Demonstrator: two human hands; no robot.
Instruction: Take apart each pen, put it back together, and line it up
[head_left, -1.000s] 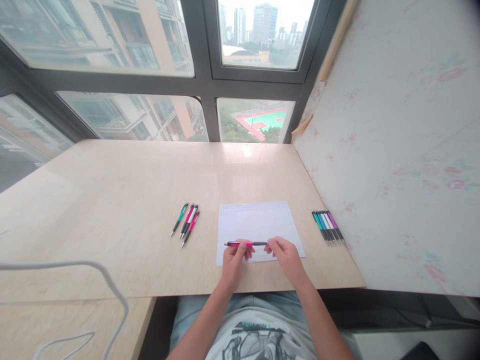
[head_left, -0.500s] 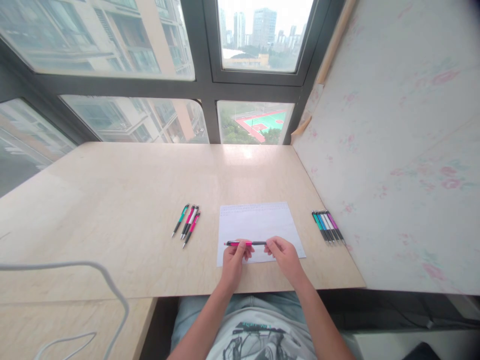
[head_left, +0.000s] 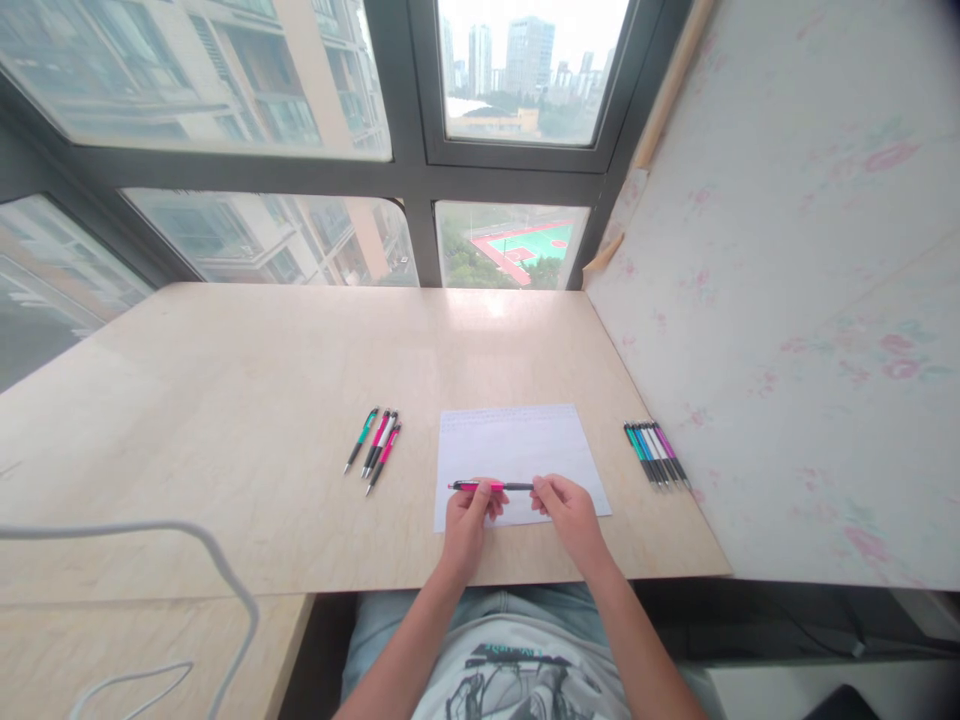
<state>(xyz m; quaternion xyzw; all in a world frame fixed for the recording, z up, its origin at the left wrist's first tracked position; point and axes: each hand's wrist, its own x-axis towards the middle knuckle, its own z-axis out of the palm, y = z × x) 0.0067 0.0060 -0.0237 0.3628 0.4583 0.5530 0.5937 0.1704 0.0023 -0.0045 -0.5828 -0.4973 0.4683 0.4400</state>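
Observation:
Above a white sheet of paper [head_left: 517,440] I hold a pink and black pen [head_left: 517,487] level, its clip end to the left. My left hand [head_left: 466,520] is closed around its pink barrel, thumb on top. At the dark tip end, my right hand [head_left: 568,512] pinches with thumb and fingers, hiding the very point. Small rows of handwriting run along the paper's top edge. Left of the paper lie a green and black pen [head_left: 361,440] and several pink or white ones [head_left: 384,455], all slanted.
A tidy row of several green, blue, white and purple pens [head_left: 655,455] lies by the wallpapered wall [head_left: 810,400] on the right. A grey cable [head_left: 150,527] loops over the left front of the wooden table [head_left: 262,400]. Windows [head_left: 532,70] rise behind the table.
My right hand has shifted very slightly to the right at the pen's tip end. The left hand and the pen look still.

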